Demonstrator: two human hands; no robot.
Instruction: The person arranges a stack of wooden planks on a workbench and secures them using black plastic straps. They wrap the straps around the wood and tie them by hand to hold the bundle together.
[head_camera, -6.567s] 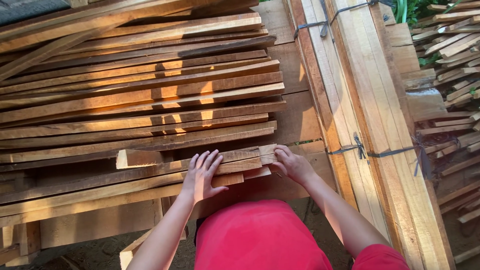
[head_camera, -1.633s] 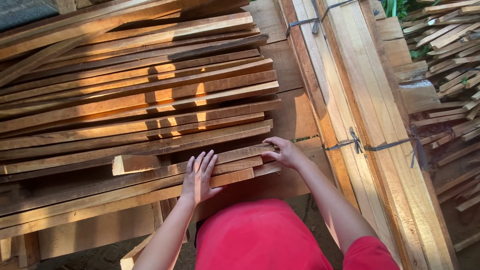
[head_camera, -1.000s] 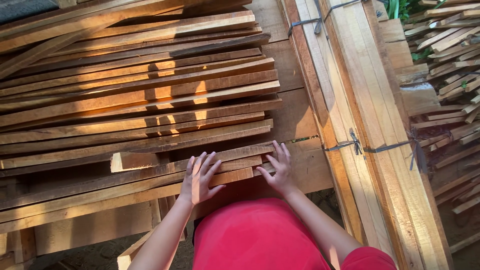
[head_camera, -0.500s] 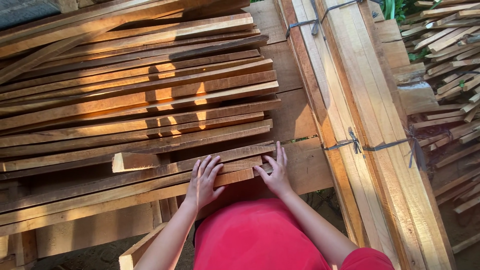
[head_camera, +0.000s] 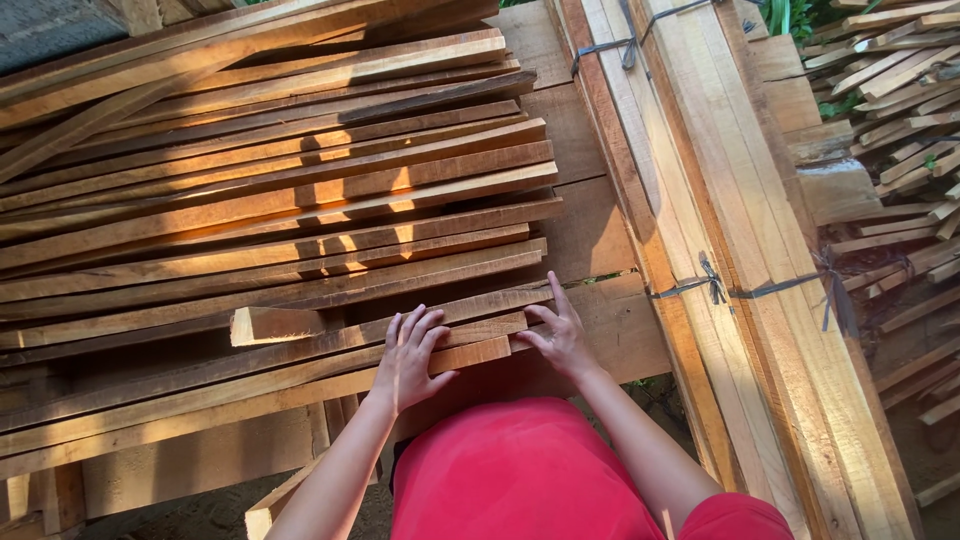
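I am looking down on two hands working at the near end of a stack of rough wooden slats (head_camera: 280, 210). My left hand (head_camera: 408, 358) is lying flat with its fingers spread, palm down on the nearest slat (head_camera: 200, 390), close to that slat's cut end. My right hand (head_camera: 558, 335) is also lying open with its fingers fanned, pressing against the ends of the lowest slats where they are meeting the broad plank (head_camera: 600, 330) underneath. Neither hand is pinching or gripping anything; both are just resting on wood.

The slats are lying roughly side by side and overlapping, running from the left edge toward the middle, too many and too layered for me to count exactly. One short wooden block (head_camera: 275, 325) is sitting among them just to the left of my left hand, its pale cut face turned toward me.

To the right, a bundle of long pale boards (head_camera: 740, 200) is running away from me, and two dark straps (head_camera: 700, 285) are binding it, one near and one far. Beyond that bundle, a loose heap of thin offcuts (head_camera: 900, 110) is lying well apart from my hands. A red garment (head_camera: 520, 470) is filling the bottom of the view between my forearms.
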